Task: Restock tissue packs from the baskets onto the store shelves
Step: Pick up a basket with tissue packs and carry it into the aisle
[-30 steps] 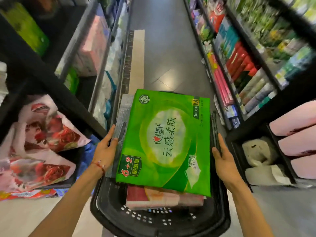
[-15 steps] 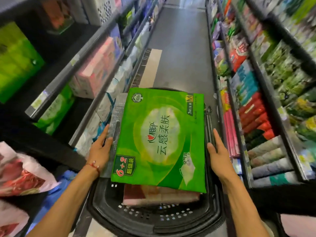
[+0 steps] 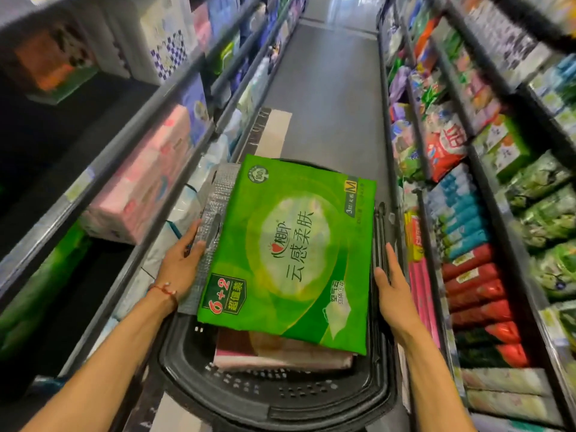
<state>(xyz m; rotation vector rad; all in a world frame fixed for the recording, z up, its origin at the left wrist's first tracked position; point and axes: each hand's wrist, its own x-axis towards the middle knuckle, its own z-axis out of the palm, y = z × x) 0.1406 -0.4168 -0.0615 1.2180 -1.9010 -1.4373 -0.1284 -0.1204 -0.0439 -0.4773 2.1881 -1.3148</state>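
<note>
A big green tissue pack (image 3: pixel 290 254) lies on top of a pink pack (image 3: pixel 280 353) inside a black basket (image 3: pixel 274 397) in front of me. My left hand (image 3: pixel 179 266) presses flat against the silver handle flap on the pack's left side, with the thumb resting on top of the flap. My right hand (image 3: pixel 392 285) lies with straight fingers along the pack's right edge, beside the basket's folded handles (image 3: pixel 378 226). The green pack hides most of the basket's contents.
Shelves line both sides of a narrow grey aisle. Pink tissue packs (image 3: pixel 146 179) and a green pack (image 3: pixel 40 288) sit on the left shelves. Red, blue and green packets (image 3: pixel 473 275) fill the right shelves. A flat cardboard sheet (image 3: pixel 271 132) lies on the floor ahead.
The view has lifted and moved on along the aisle; the red flowered bags at the left are out of view. Both hands stay at the sides of the green pack.
</note>
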